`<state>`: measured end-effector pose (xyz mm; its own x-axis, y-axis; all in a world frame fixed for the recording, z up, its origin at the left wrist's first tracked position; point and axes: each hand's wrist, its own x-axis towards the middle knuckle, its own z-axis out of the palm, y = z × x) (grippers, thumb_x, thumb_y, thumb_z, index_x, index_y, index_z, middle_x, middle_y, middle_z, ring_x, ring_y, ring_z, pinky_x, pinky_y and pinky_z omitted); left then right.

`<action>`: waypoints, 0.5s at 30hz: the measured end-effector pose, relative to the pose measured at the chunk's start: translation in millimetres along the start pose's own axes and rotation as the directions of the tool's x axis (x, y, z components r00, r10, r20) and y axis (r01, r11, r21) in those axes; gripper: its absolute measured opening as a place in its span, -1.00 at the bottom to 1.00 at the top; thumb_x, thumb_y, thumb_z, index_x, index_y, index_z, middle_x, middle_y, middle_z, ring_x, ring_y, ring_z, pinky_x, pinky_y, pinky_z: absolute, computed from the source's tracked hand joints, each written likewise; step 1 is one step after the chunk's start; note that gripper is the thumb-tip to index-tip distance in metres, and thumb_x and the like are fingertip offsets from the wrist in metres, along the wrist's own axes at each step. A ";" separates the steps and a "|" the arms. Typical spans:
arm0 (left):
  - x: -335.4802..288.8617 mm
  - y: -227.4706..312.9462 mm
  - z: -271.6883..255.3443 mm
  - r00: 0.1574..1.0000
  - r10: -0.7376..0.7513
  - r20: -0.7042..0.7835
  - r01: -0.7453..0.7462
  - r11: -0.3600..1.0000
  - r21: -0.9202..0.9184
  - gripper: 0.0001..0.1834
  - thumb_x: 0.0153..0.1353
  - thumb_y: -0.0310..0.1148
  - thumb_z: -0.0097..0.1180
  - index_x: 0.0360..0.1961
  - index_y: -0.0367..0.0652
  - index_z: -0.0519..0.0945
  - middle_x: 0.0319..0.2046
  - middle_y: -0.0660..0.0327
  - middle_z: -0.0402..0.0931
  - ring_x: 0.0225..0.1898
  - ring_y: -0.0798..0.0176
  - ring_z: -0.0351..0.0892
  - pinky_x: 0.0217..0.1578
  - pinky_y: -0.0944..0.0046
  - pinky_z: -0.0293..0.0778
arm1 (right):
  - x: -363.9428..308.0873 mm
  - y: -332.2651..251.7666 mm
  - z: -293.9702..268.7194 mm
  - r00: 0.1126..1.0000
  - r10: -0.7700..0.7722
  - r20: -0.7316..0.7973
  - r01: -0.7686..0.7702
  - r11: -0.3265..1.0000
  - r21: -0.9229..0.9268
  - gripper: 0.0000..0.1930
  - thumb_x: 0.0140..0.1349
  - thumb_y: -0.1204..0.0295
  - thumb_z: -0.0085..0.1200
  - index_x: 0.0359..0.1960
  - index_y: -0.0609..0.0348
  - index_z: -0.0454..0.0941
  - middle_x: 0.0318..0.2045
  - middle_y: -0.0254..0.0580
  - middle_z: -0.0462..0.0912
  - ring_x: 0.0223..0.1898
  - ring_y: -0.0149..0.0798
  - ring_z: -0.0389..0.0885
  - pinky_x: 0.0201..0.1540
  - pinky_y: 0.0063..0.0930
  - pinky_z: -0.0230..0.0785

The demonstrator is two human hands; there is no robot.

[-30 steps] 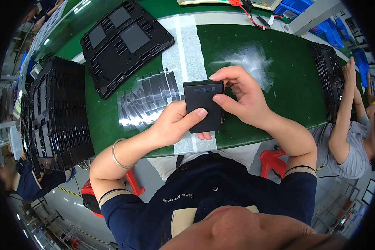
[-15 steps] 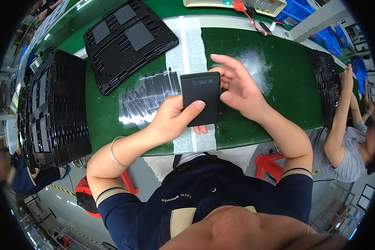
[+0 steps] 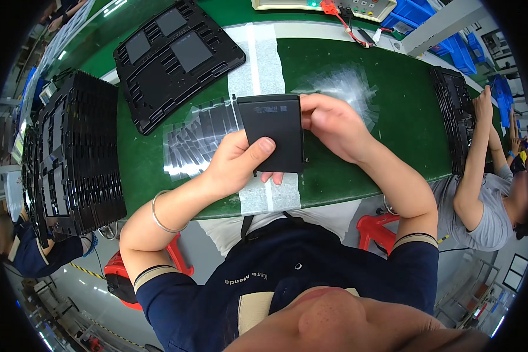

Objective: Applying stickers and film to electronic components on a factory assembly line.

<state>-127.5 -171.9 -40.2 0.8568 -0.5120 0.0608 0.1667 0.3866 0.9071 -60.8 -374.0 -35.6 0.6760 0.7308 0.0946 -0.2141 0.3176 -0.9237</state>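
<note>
A flat black rectangular pack (image 3: 278,130), with faint print near its top edge, is held upright-looking over the pale strip on the bench. My left hand (image 3: 234,161) grips it from the left, thumb across its face and fingertips showing below its lower edge. At the pack's upper right corner, my right hand (image 3: 340,126) has its fingers curled in against the edge; part of that contact is hidden. Overlapping dark strips on clear film (image 3: 196,138) lie beside my left hand. Beyond my right hand is a heap of clear film pieces (image 3: 349,88).
A black tray (image 3: 170,70) holding flat dark packs lies at the back left. Stacked black trays (image 3: 82,152) rise at the left edge, with more trays (image 3: 450,111) at the right by a person in grey. A cream instrument (image 3: 334,7) with red leads stands at the back.
My right hand has moved left and its spread fingers have curled onto the pack's upper right edge. The pack, still in my left hand, has shifted slightly left and up.
</note>
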 end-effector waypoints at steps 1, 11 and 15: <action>-0.5 -2.2 -2.5 1.000 0.014 0.000 -0.014 1.000 -0.006 -0.64 0.36 -0.20 -0.21 -0.16 -0.33 0.44 -0.43 0.13 0.52 -0.55 0.39 0.50 -0.59 0.46 0.35 | -1.7 0.5 2.8 0.999 0.040 -0.011 -0.041 0.997 -0.068 -0.76 0.24 0.45 -0.08 -0.11 0.28 0.48 -0.15 -0.22 0.49 -0.07 -0.34 0.44 -0.01 -0.43 0.28; 0.8 -1.2 -4.2 0.995 -0.102 -0.002 0.102 0.995 0.000 -0.60 0.36 -0.13 -0.23 -0.27 -0.28 0.48 -0.55 0.14 0.52 -0.62 0.42 0.45 -0.61 0.46 0.32 | -3.8 1.9 10.0 0.992 0.104 0.065 -0.114 0.980 0.164 -0.76 0.17 0.49 0.04 -0.13 0.31 0.47 -0.14 -0.18 0.47 -0.08 -0.30 0.45 0.05 -0.33 0.26; 2.5 2.5 -0.8 0.994 -0.106 -0.037 0.106 0.994 -0.010 -0.59 0.36 -0.11 -0.24 -0.29 -0.27 0.47 -0.60 0.14 0.51 -0.66 0.42 0.42 -0.63 0.47 0.31 | -2.5 3.3 8.0 0.995 0.084 0.057 -0.091 0.989 0.121 -0.71 0.14 0.46 0.07 -0.10 0.32 0.45 -0.17 -0.22 0.50 -0.10 -0.33 0.45 0.04 -0.38 0.24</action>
<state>-124.6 -171.6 -38.0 0.8518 -0.5214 -0.0515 0.2615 0.3380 0.9041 -68.8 -369.9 -35.9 0.6146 0.7880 0.0372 -0.3582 0.3208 -0.8768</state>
